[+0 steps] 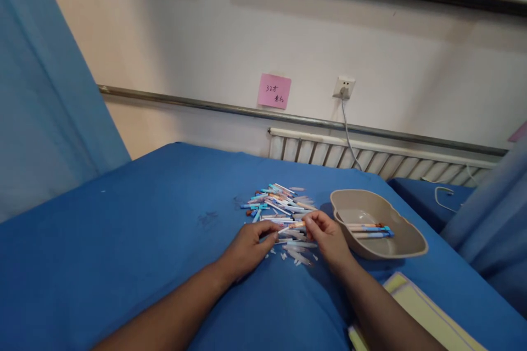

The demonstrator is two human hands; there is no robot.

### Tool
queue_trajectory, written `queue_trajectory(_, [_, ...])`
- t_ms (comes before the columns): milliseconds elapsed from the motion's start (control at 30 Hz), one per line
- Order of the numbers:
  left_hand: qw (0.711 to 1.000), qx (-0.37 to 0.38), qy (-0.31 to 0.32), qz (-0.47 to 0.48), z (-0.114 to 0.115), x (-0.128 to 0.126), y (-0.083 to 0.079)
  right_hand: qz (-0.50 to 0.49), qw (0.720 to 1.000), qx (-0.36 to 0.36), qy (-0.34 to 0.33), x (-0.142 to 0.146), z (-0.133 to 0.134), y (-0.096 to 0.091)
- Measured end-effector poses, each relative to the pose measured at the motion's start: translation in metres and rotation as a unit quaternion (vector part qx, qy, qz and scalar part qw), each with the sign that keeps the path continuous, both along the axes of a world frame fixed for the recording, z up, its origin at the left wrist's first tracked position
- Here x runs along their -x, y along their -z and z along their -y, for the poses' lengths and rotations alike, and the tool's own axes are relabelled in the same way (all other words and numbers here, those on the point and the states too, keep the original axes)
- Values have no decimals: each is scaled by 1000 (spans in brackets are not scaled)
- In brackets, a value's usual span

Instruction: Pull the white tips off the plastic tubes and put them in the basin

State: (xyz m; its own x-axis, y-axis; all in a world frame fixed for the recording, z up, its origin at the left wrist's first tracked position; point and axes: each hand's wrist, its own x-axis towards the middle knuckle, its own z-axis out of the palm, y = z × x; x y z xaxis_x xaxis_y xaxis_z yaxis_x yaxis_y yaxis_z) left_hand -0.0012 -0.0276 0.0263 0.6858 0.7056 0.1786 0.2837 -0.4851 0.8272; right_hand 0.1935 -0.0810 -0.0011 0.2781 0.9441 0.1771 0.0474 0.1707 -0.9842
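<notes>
My left hand (250, 244) and my right hand (328, 237) come together over a pile of pen parts. Between them is a thin pen piece (293, 226), white toward the left and orange toward the right. Left thumb and fingertips pinch its white end; right fingertips grip the orange end. Around and under the hands lie white refills (278, 207), blue and brown pieces (256, 207), clear barrels (297, 256) and small white tips (284, 256). To the right of my right hand, a beige basin (407, 244) holds several pens (368, 231) lying side by side.
Blue cloth (144, 241) covers the table. Yellow sheets or pads (428, 312) lie near my right forearm. Behind are a radiator (321, 150), a rail (197, 102), a pink note (274, 91) and a socket with a plugged cable (343, 88). A blue curtain (49, 82) hangs left.
</notes>
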Motion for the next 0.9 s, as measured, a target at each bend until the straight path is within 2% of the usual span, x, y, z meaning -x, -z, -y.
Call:
queue_trajectory(167, [997, -64, 16, -32, 3, 3, 2, 15, 999, 11, -43, 8, 4, 3])
queue_trajectory(300, [997, -64, -7, -31, 2, 4, 7, 1, 996, 35, -77, 14, 7, 3])
queue_trajectory(467, [995, -81, 13, -50, 3, 3, 7, 7, 994, 37, -107, 16, 10, 4])
queue_trajectory(700, [989, -125, 31, -74, 6, 3, 2, 114, 986, 37, -113, 11, 12, 6])
queue_trajectory(900, [984, -152, 55, -75, 13, 3, -3, 173, 976, 5, -132, 17, 18, 2])
